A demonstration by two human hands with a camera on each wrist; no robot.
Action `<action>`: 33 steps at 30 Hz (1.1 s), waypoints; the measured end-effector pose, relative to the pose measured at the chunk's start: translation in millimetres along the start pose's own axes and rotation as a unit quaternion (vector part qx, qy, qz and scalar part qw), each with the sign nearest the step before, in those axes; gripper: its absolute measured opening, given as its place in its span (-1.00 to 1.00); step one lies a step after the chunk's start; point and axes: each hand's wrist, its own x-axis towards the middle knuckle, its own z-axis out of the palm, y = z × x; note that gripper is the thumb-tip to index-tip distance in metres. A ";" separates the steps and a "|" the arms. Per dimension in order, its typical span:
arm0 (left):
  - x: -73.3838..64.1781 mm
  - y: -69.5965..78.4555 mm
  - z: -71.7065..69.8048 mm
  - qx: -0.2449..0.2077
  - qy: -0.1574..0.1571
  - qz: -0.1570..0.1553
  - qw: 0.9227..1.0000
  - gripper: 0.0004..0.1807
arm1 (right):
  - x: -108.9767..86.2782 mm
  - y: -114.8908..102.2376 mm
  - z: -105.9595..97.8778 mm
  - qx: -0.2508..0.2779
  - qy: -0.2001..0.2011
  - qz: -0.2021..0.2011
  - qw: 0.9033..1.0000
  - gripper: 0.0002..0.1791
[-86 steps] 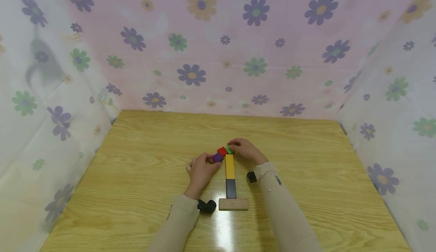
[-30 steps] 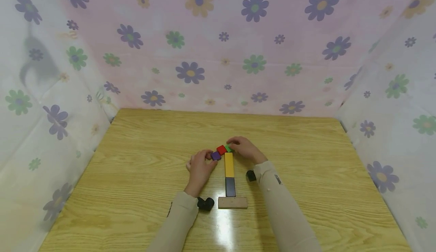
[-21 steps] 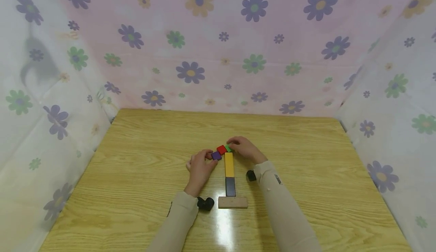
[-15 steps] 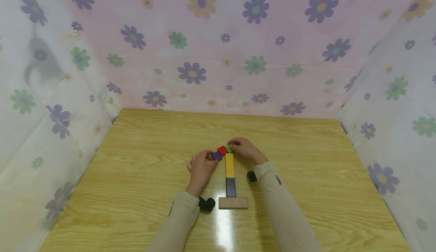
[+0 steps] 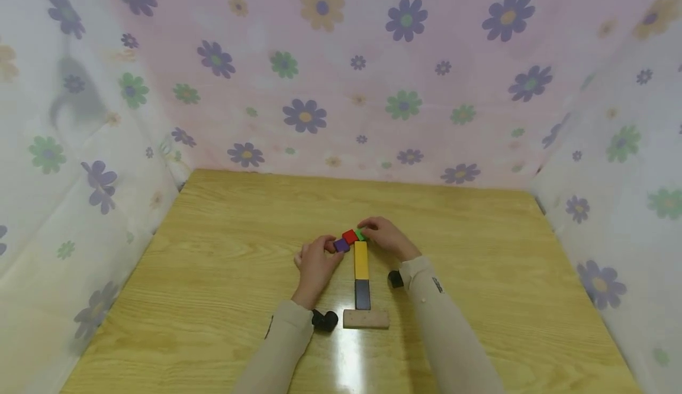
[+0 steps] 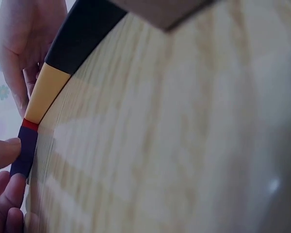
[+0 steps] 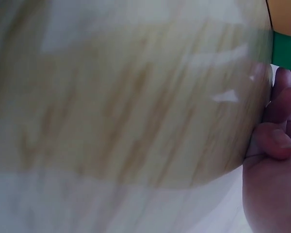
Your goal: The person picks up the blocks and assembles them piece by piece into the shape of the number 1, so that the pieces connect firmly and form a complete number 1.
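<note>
In the head view my left hand [image 5: 314,270] pinches a purple block [image 5: 341,245] between thumb and fingers; the left wrist view shows the same grip on the purple block [image 6: 25,150]. A red block [image 5: 349,236] sits against it, and a green block [image 5: 359,235] follows up to the right. My right hand [image 5: 388,238] has its fingertips at the green block, thumb in front and a finger behind. Just below this slanted row stands the end of a yellow block [image 5: 360,260]. A dark grey block [image 5: 362,294] continues the line down to a tan block [image 5: 366,319] lying crosswise.
All of it lies on a wood-grain table [image 5: 240,222]. Flower-printed cloth [image 5: 341,86] surrounds the back and sides. Black wrist cameras sit beside each cuff, the left camera [image 5: 325,321] close to the tan block.
The head view shifts slightly. Both hands stay at the same blocks, while the purple block has turned a little against the red one. The other blocks keep their arrangement.
</note>
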 end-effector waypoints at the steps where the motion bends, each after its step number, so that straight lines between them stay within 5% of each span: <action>1: -0.1 0.1 1.0 -0.002 -0.003 -0.001 1.000 -0.61 | -1.0 1.1 0.1 0.000 0.002 0.002 1.000 -0.70; 21: -1.0 -4.8 19.4 -0.017 -0.009 0.000 1.000 -0.53 | -10.3 18.3 1.3 0.009 0.031 0.001 0.999 -0.70; 29: -14.0 -12.7 23.8 -0.059 -0.015 -0.022 0.998 -0.57 | -20.1 27.9 7.0 0.002 0.031 0.032 0.999 -0.63; 33: -13.1 -20.3 13.2 -0.108 -0.029 -0.032 0.993 -0.63 | -26.9 29.7 5.5 -0.009 0.035 0.053 0.998 -0.64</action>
